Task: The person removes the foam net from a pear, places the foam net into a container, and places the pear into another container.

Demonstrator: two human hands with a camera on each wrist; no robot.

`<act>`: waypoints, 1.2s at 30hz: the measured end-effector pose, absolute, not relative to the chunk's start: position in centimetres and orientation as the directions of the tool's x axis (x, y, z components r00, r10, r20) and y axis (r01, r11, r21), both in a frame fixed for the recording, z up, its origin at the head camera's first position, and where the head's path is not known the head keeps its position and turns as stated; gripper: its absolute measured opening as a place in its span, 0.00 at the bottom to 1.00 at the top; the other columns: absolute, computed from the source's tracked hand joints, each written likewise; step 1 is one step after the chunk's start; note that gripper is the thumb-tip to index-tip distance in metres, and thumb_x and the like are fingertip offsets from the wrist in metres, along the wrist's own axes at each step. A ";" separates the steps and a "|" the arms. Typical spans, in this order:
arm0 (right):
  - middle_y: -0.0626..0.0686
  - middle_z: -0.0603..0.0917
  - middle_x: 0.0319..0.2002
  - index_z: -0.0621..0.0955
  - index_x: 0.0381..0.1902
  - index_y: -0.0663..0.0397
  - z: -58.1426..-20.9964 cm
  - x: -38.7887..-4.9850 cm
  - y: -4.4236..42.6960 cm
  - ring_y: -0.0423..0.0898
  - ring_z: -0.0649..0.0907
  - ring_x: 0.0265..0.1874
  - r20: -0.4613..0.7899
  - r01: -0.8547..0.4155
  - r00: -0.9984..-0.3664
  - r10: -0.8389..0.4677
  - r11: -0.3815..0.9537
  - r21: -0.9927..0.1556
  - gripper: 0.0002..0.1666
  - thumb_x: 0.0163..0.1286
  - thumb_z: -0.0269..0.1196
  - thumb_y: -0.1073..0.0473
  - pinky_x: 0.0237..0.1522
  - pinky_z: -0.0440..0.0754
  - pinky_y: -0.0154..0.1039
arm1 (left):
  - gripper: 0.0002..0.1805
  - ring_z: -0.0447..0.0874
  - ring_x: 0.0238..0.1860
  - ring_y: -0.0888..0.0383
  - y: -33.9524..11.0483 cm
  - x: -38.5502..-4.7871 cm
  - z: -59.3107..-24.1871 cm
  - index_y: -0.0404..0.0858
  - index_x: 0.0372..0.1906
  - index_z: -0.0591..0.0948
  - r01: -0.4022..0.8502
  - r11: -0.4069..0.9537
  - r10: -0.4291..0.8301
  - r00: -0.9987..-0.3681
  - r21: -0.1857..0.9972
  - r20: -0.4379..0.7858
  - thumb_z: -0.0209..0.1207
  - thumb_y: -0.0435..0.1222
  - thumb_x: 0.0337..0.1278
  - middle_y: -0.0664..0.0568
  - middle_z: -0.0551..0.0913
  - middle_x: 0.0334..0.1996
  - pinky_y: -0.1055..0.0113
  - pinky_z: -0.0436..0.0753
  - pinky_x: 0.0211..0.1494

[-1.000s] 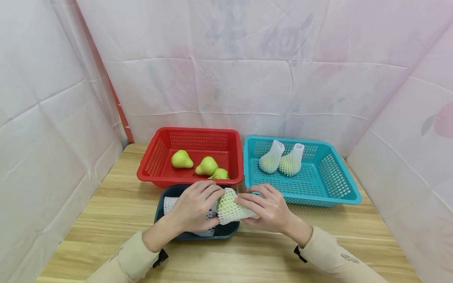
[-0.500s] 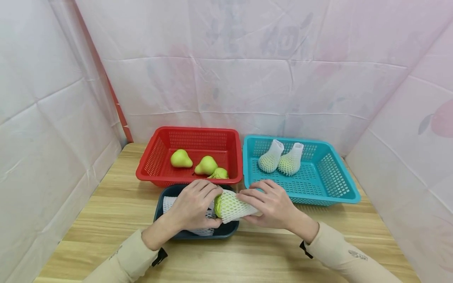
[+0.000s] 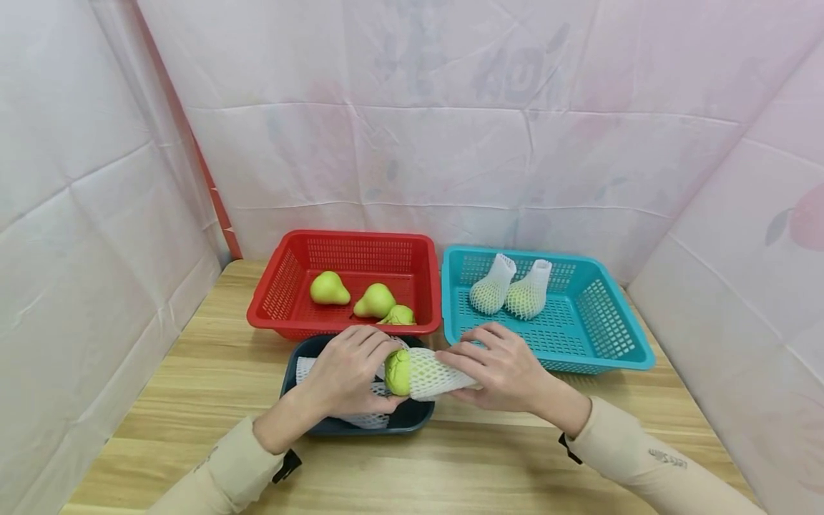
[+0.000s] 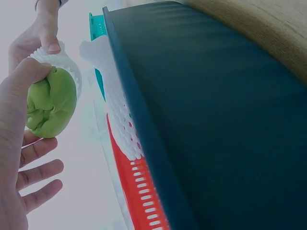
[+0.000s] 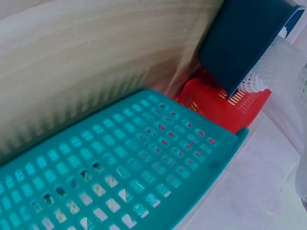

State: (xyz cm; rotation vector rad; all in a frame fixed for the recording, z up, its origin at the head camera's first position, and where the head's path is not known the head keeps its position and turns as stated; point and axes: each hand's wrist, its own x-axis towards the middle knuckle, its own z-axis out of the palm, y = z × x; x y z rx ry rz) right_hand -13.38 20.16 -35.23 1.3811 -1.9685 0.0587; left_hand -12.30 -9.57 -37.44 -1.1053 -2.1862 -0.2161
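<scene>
A green pear (image 3: 398,372) lies sideways between the hands, its narrower part inside a white foam net (image 3: 433,373) and its lumpy base bare. The left hand (image 3: 350,372) pinches the pear's bare end between thumb and fingers; the left wrist view shows the thumb on the pear (image 4: 52,101) and several fingers spread below it. The right hand (image 3: 498,368) grips the net's far end. Below the left hand stands a dark bin (image 3: 412,422) with more white nets (image 3: 370,420) in it. The right wrist view does not clearly show the right hand.
A red basket (image 3: 360,240) with several bare pears (image 3: 330,288) stands behind the bin. To its right is a teal basket (image 3: 579,365) holding two netted pears (image 3: 491,293). Pale cloth (image 3: 450,157) hangs around the wooden table (image 3: 476,465).
The net has shifted right along the pear, baring its base. The right hand has moved slightly right with the net, while the left hand has stayed nearly in place.
</scene>
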 end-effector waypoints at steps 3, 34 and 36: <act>0.45 0.93 0.40 0.87 0.52 0.46 -35.1 -13.4 20.4 0.46 0.88 0.37 0.564 -0.829 -0.165 -0.809 0.423 0.365 0.35 0.50 0.80 0.36 0.42 0.89 0.43 | 0.40 0.87 0.46 0.58 -9.7 -12.3 -37.4 0.43 0.49 0.85 0.761 0.632 0.655 -0.424 -0.145 0.626 0.77 0.66 0.34 0.56 0.89 0.44 0.64 0.89 0.54; 0.44 0.91 0.30 0.90 0.43 0.46 -35.2 -12.7 21.5 0.44 0.84 0.27 0.666 -0.813 -0.116 -0.737 0.455 0.362 0.26 0.72 0.60 0.33 0.34 0.86 0.42 | 0.39 0.85 0.43 0.55 -13.4 -13.0 -37.0 0.42 0.44 0.84 0.737 0.654 0.663 -0.451 -0.170 0.597 0.77 0.65 0.30 0.54 0.88 0.39 0.61 0.88 0.51; 0.43 0.91 0.29 0.90 0.43 0.46 -35.2 -12.6 21.3 0.44 0.84 0.27 0.675 -0.814 -0.112 -0.730 0.457 0.359 0.26 0.72 0.60 0.33 0.34 0.86 0.42 | 0.39 0.85 0.43 0.55 -13.7 -13.1 -36.9 0.41 0.44 0.84 0.735 0.657 0.662 -0.452 -0.171 0.598 0.77 0.64 0.29 0.54 0.88 0.39 0.61 0.88 0.50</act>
